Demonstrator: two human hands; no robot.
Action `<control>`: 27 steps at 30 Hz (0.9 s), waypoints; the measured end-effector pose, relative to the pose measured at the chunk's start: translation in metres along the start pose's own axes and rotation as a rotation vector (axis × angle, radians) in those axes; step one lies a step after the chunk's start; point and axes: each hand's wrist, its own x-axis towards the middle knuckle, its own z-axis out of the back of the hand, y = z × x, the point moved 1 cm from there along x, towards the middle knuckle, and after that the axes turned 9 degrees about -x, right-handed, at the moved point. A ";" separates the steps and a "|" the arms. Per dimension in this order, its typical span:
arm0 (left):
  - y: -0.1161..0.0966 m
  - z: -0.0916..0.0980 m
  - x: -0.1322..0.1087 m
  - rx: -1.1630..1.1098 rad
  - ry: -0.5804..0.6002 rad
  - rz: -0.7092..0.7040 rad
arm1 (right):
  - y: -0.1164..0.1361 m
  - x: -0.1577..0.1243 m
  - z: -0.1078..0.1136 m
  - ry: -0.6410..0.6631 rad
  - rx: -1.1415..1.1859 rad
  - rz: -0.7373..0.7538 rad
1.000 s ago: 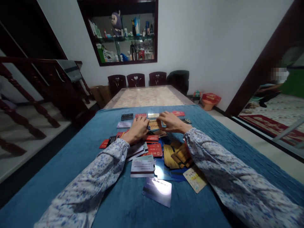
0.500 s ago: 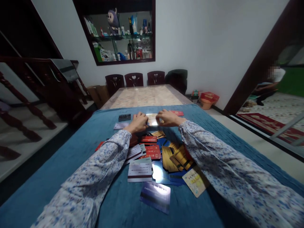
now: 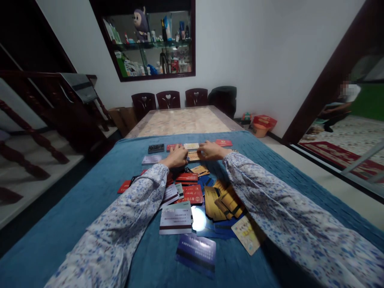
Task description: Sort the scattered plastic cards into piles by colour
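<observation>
My left hand [image 3: 177, 156] and my right hand [image 3: 211, 150] are at the far side of the blue cloth, at either end of a gold card [image 3: 194, 156]. Fingers of both hands are bent in on its edges. Just behind it lies a pale card [image 3: 191, 146]. A red card [image 3: 170, 147] is partly covered by my left hand, and another red card [image 3: 224, 143] lies beyond my right hand. Nearer is a loose heap with red cards [image 3: 193, 194], gold cards [image 3: 213, 203], white cards [image 3: 175, 219] and blue cards. A purple card [image 3: 196, 253] lies in front.
To the left of my hands are a black card stack [image 3: 156, 148] and a pale purple card [image 3: 151, 160]. A yellowish card [image 3: 246, 235] lies near my right sleeve. Chairs [image 3: 168, 99] stand behind the table [image 3: 180, 120]. A person [image 3: 340, 106] sits beyond the doorway.
The gold card now shows between my hands, in front of the pale card. My left hand has shifted slightly, and more of the red card behind it shows. The view has moved a little.
</observation>
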 end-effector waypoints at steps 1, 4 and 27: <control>0.000 -0.001 0.001 -0.001 0.004 0.005 | 0.000 0.001 -0.001 0.001 -0.005 0.002; 0.003 -0.003 0.005 -0.003 0.018 0.014 | 0.000 0.004 -0.003 0.008 -0.009 0.000; 0.017 -0.007 0.019 -0.041 0.109 0.007 | -0.006 0.013 -0.009 0.083 0.027 0.006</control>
